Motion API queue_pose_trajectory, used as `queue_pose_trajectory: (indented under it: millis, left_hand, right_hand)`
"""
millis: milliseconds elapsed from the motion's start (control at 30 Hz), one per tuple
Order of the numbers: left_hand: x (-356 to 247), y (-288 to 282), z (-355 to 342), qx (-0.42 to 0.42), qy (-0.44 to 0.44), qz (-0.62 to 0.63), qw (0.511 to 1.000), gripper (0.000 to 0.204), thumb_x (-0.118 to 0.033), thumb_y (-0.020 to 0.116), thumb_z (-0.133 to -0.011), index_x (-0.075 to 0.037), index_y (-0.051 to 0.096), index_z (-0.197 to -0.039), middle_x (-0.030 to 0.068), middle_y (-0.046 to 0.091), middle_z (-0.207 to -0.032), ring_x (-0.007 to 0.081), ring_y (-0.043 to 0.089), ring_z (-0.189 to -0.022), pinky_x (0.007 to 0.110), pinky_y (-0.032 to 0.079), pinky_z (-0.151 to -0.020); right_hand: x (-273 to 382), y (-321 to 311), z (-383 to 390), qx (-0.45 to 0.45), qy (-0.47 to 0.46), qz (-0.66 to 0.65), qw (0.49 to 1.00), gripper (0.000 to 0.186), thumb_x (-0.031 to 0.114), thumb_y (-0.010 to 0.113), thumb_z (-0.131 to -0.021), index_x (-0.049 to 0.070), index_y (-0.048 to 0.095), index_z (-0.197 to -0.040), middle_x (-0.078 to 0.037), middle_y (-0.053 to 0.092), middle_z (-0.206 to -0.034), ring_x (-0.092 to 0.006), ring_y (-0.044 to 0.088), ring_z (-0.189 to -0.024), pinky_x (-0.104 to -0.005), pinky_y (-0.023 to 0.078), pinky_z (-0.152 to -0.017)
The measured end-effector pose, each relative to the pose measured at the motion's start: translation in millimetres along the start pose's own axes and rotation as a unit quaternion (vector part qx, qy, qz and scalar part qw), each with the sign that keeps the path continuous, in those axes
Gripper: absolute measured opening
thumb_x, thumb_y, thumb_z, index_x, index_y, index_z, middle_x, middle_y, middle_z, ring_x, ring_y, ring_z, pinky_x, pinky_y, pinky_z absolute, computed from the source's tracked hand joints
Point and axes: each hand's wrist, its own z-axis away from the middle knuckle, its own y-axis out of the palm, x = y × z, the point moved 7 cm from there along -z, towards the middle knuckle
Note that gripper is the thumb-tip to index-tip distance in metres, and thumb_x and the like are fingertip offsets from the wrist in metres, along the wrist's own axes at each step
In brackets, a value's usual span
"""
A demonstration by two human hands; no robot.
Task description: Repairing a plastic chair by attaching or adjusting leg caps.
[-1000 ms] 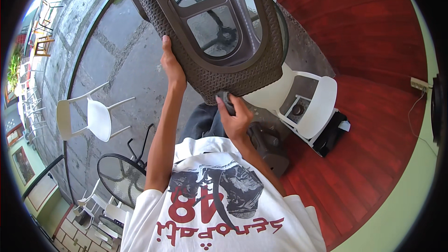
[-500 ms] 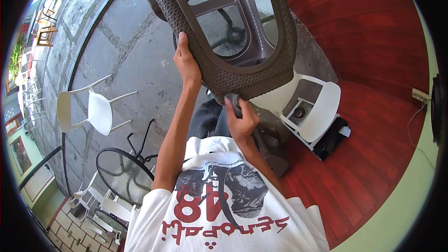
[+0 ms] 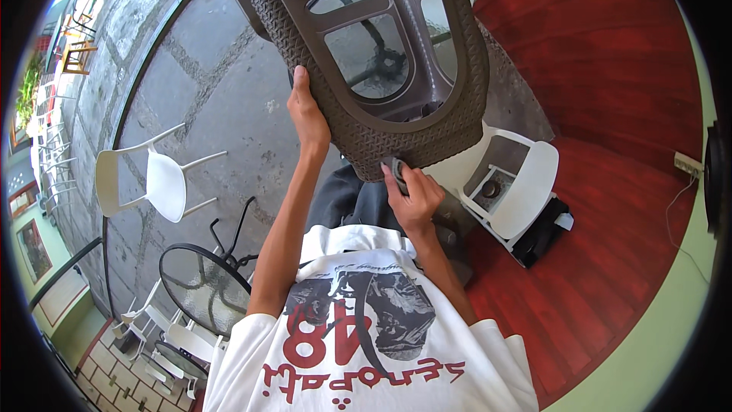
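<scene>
A brown plastic chair (image 3: 354,141) with a woven-look surface and large openings is propped up in front of me, at the top of the view. My left hand (image 3: 309,118) is closed on its left edge, thumb lying along the textured face. At the chair's lower edge, my right hand (image 3: 417,200) pinches a small grey cloth (image 3: 395,173) and presses it against the woven rim. Through the openings show a glass surface and dark metal legs. The fingers of my left hand behind the edge are hidden.
To the right, a white chair (image 3: 526,187) stands by a black bag-like item (image 3: 537,240) on the red floor (image 3: 610,259). Another white chair (image 3: 164,183) is on the grey stone paving at left. A round glass table (image 3: 202,286) is at lower left, with more white chairs beyond.
My right hand has slid the cloth a little to the right along the chair's lower edge. The chair and my left hand have shifted slightly downward.
</scene>
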Motion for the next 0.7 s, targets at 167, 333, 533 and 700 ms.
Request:
queue_pose_trajectory:
  millis: [167, 333, 533, 700]
  left_hand:
    - [-2, 2, -2, 0.022, 0.001, -0.015, 1.000, 0.071, -0.060, 0.043, -0.105, 0.006, 0.066, -0.116, 0.0105, 0.070, -0.105, 0.0172, 0.064, -0.093, 0.032, 0.051, -0.088]
    - [2, -1, -8, 0.027, 0.004, -0.019, 0.999, 0.072, -0.061, 0.041, -0.105, 0.005, 0.066, -0.117, 0.0099, 0.070, -0.105, 0.0173, 0.064, -0.093, 0.032, 0.050, -0.088]
    - [2, -3, -3, 0.032, -0.003, -0.011, 0.999, 0.071, -0.062, 0.040, -0.105, 0.004, 0.065, -0.118, 0.0097, 0.070, -0.105, 0.0172, 0.064, -0.092, 0.032, 0.051, -0.087]
    - [3, 2, -5, 0.032, 0.009, -0.006, 0.999, 0.072, -0.062, 0.041, -0.105, 0.004, 0.066, -0.118, 0.0099, 0.071, -0.105, 0.0172, 0.065, -0.092, 0.033, 0.051, -0.087]
  right_hand:
    - [-74, -55, -74, -0.142, 0.116, 0.032, 0.983, 0.025, 0.022, 0.081, -0.090, -0.001, 0.072, -0.093, -0.015, 0.069, -0.076, -0.0275, 0.065, -0.062, -0.0351, 0.049, -0.058]
    - [-68, -31, -50, -0.112, 0.187, -0.073, 0.973, 0.028, 0.025, 0.080, -0.092, 0.000, 0.073, -0.099, -0.010, 0.070, -0.075, -0.0142, 0.064, -0.063, -0.0333, 0.050, -0.059]
    - [-58, -40, -73, -0.065, 0.045, -0.035, 0.996, 0.026, 0.022, 0.081, -0.091, -0.001, 0.073, -0.099, -0.012, 0.068, -0.072, -0.0145, 0.065, -0.063, -0.0326, 0.051, -0.060]
    - [-52, -29, -45, -0.104, 0.165, -0.063, 0.979, 0.024, 0.020, 0.080, -0.092, -0.003, 0.074, -0.101, -0.014, 0.067, -0.072, -0.0173, 0.061, -0.061, -0.0342, 0.049, -0.059]
